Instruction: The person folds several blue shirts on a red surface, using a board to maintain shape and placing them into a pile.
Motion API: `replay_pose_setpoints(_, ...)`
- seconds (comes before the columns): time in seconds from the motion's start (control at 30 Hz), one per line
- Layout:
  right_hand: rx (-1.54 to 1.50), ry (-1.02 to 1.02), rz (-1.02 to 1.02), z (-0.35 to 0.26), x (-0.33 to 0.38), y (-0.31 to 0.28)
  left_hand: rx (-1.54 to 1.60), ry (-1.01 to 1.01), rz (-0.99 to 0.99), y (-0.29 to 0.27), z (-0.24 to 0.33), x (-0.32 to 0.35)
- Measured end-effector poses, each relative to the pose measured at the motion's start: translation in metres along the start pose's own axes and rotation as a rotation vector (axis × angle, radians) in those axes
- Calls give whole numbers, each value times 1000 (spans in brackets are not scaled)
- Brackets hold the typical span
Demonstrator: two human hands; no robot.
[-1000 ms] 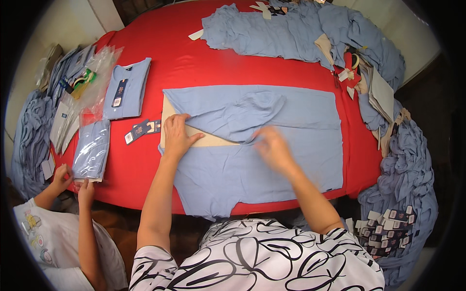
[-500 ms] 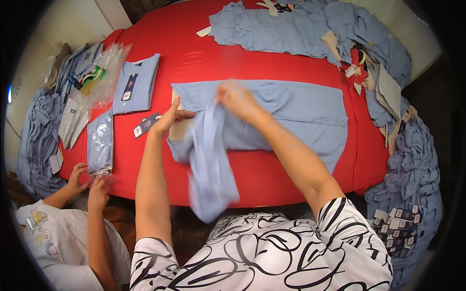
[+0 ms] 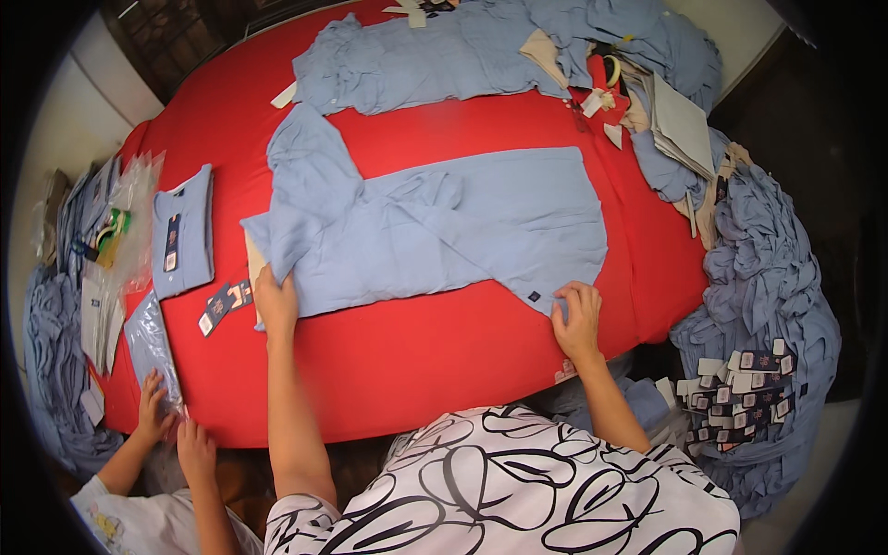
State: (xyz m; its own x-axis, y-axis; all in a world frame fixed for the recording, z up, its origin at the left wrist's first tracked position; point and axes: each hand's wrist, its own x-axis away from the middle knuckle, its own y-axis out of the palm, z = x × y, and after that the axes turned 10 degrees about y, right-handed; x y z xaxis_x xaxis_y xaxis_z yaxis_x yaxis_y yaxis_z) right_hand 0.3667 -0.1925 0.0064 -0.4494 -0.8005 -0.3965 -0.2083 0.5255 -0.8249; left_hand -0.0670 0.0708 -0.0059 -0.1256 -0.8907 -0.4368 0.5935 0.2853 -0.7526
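Note:
A light blue shirt [image 3: 398, 240] lies spread in front of me. One sleeve [image 3: 314, 157] sticks out toward the far left, and another part runs slantwise to the near right, with a small dark label [image 3: 535, 297]. Beige card [image 3: 252, 264] peeks out at the shirt's left edge. My left hand [image 3: 276, 301] is closed on the near left edge, by the card. At the near right corner, beside the label, the curled fingers of my right hand [image 3: 578, 319] pinch the fabric.
A red cloth [image 3: 370, 388] covers the table. At left, another person's hands [image 3: 153, 412] touch a bagged shirt [image 3: 148, 342], near a folded shirt [image 3: 185, 231] and loose tags [image 3: 217, 310]. Blue garments [image 3: 388, 65] heap along the far side and right, where many tags [image 3: 740, 393] lie.
The blurred sleeve that my right hand was swinging now lies flat. That hand has moved right to the near corner; my left hand has come nearer. My view has shifted.

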Motion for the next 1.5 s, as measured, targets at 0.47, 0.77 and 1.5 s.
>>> replay_pose_setpoints(0.47,37,-23,-865,-2,-73,-61,-94,-95,122,22,5,0)
replay_pose_setpoints(0.77,-382,288,-377,68,-204,-22,23,-146,132,16,3,-2)
replay_pose_setpoints(1.5,365,142,-66,95,-180,62,-236,-209,150,8,2,-21)
